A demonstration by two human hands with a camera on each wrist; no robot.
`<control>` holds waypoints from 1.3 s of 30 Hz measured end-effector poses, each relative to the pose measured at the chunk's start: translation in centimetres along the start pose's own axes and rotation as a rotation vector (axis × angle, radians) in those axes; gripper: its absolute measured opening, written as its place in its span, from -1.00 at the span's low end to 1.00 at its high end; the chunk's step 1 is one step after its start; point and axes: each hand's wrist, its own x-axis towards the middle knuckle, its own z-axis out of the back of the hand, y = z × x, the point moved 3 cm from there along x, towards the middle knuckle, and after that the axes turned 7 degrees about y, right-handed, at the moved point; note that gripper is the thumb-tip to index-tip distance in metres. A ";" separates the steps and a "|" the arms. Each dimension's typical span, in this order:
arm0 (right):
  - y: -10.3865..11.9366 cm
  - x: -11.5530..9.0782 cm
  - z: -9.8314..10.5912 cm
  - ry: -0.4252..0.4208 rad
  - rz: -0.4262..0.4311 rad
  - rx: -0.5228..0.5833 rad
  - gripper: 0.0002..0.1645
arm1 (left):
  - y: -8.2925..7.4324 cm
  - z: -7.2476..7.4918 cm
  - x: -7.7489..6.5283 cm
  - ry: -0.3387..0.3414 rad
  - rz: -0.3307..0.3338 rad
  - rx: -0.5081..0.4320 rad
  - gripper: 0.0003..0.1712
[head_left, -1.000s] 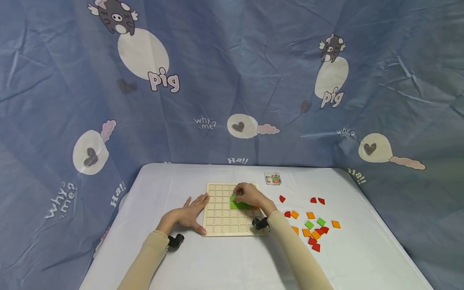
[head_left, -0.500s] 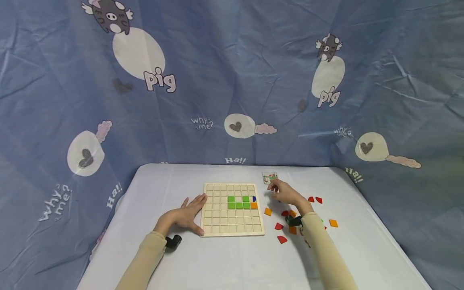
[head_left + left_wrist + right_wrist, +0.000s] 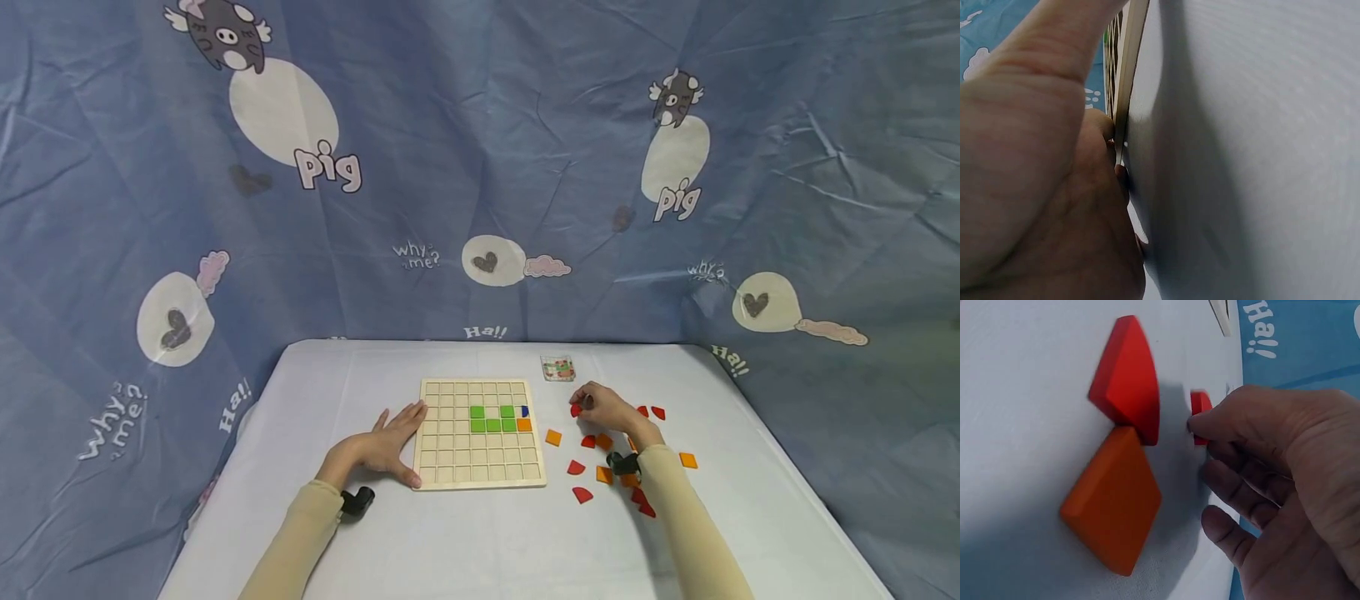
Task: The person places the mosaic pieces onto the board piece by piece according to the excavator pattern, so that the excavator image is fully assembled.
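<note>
My left hand [image 3: 386,450] lies along the left edge of a wooden grid board [image 3: 450,458], fingers spread and thumb at its near corner. In the left wrist view, the palm [image 3: 1035,181] stands beside the board's rim [image 3: 1127,69]. Green square tiles [image 3: 493,425], an orange tile [image 3: 524,425] and a small blue piece [image 3: 525,412] sit in the grid. To the right of the board, my right hand [image 3: 609,410] pinches a red quarter-circle tile [image 3: 575,410] at the table. Its thumb covers part of that red tile [image 3: 1200,403]; the index fingertip is hidden.
Loose orange tiles [image 3: 553,437] and red quarter-circle tiles [image 3: 582,495] lie scattered right of the board, some beneath the right forearm. A small picture card [image 3: 558,368] lies at the back. A blue printed curtain [image 3: 480,167] surrounds the table.
My right hand has left the green tile on the board and moved right to the red tile. The blue piece and more loose tiles have come into view. My left hand stays at the board.
</note>
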 end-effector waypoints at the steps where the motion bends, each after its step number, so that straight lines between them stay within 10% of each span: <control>1: -0.1 0.0 0.0 -0.003 0.002 -0.003 -0.73 | 0.0 0.0 0.0 0.001 -0.001 -0.002 0.58; 12: -0.1 0.2 -0.4 -0.050 -0.039 0.018 -0.76 | 0.3 0.0 0.1 0.005 -0.003 -0.001 0.58; 39: 11.3 4.1 -6.3 -0.002 0.393 -0.067 -0.83 | 0.5 -0.2 0.2 0.002 -0.003 0.017 0.59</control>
